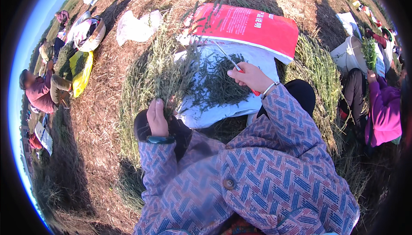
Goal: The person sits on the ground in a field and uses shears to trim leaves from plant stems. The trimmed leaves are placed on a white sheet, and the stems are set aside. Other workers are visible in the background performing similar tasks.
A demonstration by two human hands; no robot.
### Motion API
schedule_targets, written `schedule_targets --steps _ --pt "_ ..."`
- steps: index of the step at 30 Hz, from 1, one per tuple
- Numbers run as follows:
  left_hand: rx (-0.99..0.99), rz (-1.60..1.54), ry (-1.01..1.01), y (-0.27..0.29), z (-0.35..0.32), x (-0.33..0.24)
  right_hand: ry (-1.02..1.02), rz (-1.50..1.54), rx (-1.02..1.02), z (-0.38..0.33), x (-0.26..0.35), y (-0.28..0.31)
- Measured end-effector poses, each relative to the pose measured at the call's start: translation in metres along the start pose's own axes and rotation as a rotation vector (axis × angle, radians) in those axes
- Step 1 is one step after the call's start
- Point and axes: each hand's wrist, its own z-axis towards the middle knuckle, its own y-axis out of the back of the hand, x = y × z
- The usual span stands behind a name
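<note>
My left hand (157,117) is closed around the lower stems of a bunch of green herb (166,74), whose sprigs fan upward. In my right hand (255,79) is a pair of scissors (233,63) with red handles. Their metal blades point up and left, over the far side of a dark green heap of cut sprigs (223,82). That heap lies on a white sack (267,65) in front of my knees. A red printed sheet or bag (274,33) covers the sack's far end. Whether the blades touch any stem, I cannot tell.
Uncut herb stalks lie in piles, one at the right (315,70). A white plastic bag (137,27) rests on dry grass beyond. At the right, a person in purple (382,110) holds green stems beside a white bucket (347,55). Another person (43,91) sits left, near a yellow bag (81,80).
</note>
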Motion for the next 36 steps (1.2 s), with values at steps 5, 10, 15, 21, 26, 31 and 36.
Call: schedule_targets --steps 5,10,15,21,26,31,36 --pt "0.02 -0.005 0.003 -0.001 -0.001 -0.001 -0.087 -0.07 0.154 0.009 0.008 0.01" --pt "0.004 0.006 -0.01 -0.001 -0.002 -0.002 -0.101 -0.047 0.045 0.014 -0.003 0.02" --pt "-0.003 0.054 -0.05 0.0 -0.002 0.008 0.12 -0.308 -0.003 0.036 -0.02 0.034" --pt "-0.019 0.249 -0.203 0.002 0.003 0.021 0.077 -0.082 0.139 0.042 -0.007 0.054" --pt "-0.023 0.367 -0.33 0.0 0.001 0.019 0.033 -0.175 0.196 0.038 0.007 0.062" --pt "-0.013 0.262 -0.226 -0.002 0.002 0.018 -0.11 -0.225 0.12 0.024 0.016 0.066" --pt "-0.032 0.324 -0.237 0.0 0.002 0.021 -0.151 -0.245 0.039 0.013 0.017 0.072"
